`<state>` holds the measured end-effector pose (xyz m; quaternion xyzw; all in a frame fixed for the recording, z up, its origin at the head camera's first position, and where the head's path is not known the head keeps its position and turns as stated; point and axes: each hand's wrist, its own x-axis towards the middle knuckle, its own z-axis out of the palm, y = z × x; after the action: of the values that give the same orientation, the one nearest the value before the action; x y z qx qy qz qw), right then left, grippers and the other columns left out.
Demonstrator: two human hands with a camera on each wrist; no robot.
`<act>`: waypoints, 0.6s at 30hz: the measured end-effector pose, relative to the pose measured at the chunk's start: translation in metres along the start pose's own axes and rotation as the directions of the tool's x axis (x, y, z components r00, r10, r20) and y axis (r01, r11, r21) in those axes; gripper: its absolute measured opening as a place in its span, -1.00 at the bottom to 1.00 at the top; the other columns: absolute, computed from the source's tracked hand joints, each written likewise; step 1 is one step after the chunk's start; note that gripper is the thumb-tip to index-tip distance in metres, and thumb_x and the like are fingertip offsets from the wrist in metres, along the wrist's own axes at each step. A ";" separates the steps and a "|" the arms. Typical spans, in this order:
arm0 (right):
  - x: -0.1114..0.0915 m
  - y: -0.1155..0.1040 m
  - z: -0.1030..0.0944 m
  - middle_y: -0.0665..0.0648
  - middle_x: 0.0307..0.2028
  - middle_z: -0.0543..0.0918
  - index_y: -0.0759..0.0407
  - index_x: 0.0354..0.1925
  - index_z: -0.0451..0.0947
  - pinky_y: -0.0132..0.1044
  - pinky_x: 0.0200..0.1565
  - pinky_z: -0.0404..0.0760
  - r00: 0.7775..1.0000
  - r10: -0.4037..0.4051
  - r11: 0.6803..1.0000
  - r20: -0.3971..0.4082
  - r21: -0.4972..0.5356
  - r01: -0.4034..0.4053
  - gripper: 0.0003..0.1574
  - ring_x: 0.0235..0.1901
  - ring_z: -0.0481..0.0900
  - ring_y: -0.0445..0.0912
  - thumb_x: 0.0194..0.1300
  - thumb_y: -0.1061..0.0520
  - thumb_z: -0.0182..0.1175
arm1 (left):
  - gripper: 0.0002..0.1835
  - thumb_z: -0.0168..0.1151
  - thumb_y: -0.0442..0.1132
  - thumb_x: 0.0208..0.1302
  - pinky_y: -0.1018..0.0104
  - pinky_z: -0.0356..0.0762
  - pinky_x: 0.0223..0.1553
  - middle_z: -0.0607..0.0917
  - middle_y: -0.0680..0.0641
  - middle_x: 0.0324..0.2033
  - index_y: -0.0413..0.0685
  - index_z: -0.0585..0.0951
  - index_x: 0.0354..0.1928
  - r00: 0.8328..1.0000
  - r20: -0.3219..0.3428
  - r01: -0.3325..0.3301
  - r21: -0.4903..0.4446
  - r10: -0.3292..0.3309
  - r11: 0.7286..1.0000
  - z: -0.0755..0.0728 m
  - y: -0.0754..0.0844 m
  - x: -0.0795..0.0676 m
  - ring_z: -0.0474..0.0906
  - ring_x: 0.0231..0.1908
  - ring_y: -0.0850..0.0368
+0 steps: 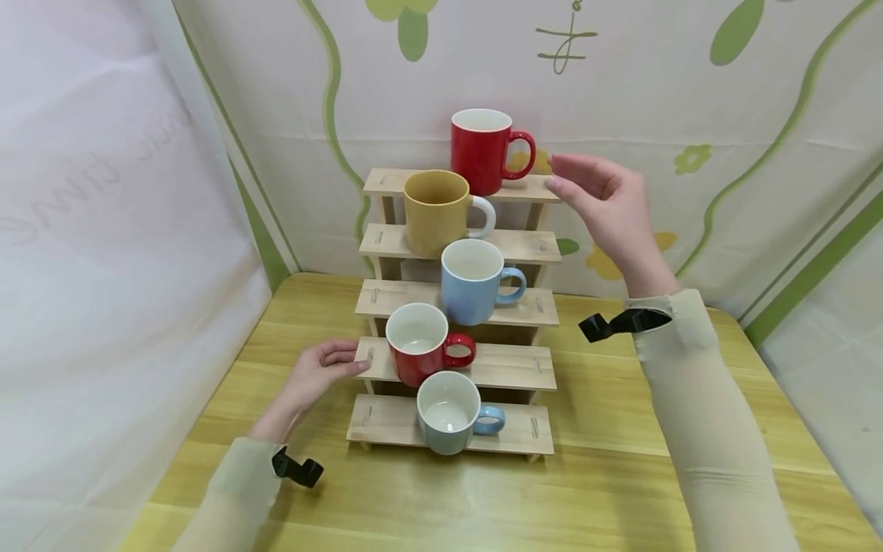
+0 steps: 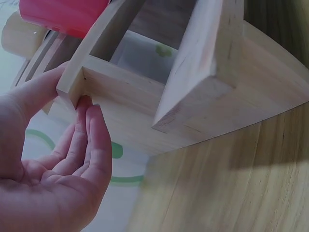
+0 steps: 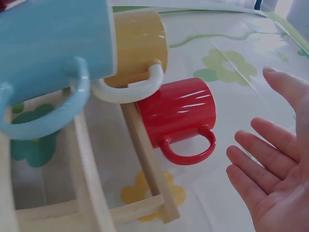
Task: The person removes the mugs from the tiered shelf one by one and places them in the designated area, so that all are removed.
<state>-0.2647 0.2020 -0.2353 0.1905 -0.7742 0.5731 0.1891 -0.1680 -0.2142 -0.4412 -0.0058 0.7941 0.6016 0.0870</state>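
A stepped wooden rack [image 1: 513, 368] carries a mug on each tier. My left hand [image 1: 317, 379] pinches the left end of its second-lowest board, thumb on top and fingertips underneath, as the left wrist view shows. On that board sits a red mug [image 1: 409, 364], with a pale blue mug [image 1: 444, 429] on the tier below. Higher up stand a light blue mug [image 1: 465, 291], a mustard mug [image 1: 431, 222] with a white handle, and a red mug [image 1: 476, 157] on top. My right hand [image 1: 610, 203], fingers apart and holding nothing, hovers just right of the top red mug's handle.
The rack stands on a wood-grain table [image 1: 331, 498]. White cloth [image 1: 621, 100] with green and yellow flower prints hangs close behind it, and more cloth [image 1: 117, 253] closes off the left side. Both wrists wear black camera mounts.
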 end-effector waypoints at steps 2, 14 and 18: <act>0.007 -0.003 0.001 0.08 0.15 0.68 0.12 0.20 0.65 -0.33 0.16 0.56 1.000 0.026 1.000 -0.004 0.007 -0.026 -0.49 0.14 0.60 -0.11 0.32 0.04 0.43 | -0.42 0.47 -0.13 0.28 0.08 0.43 0.21 0.68 -0.19 0.01 -0.32 0.52 0.22 1.000 0.009 -0.004 -0.001 0.004 1.000 0.000 -0.001 0.000 0.58 0.06 -0.02; 0.047 -0.006 0.006 0.05 0.22 0.63 0.05 0.29 0.59 -0.27 0.31 0.41 0.987 0.161 0.986 -0.005 0.043 -0.161 -0.35 0.23 0.52 -0.12 0.28 -0.05 0.45 | -0.47 0.45 -0.19 0.30 0.29 0.55 0.05 0.69 -0.18 -0.05 -0.36 0.51 0.16 1.000 0.021 -0.016 -0.004 0.016 1.000 0.000 0.001 0.000 0.60 -0.03 0.02; 0.055 0.001 0.008 0.06 0.26 0.60 0.04 0.32 0.56 -0.26 0.34 0.37 0.976 0.217 0.974 0.012 0.058 -0.217 -0.29 0.26 0.49 -0.13 0.26 -0.09 0.47 | -0.48 0.45 -0.21 0.30 0.32 0.57 0.02 0.68 -0.19 -0.04 -0.37 0.50 0.16 0.999 0.023 -0.033 -0.013 0.034 0.999 0.000 0.001 0.002 0.60 -0.03 0.03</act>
<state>-0.3129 0.1907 -0.2099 0.1119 -0.7735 0.6126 0.1175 -0.1699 -0.2134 -0.4405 0.0139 0.7891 0.6081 0.0860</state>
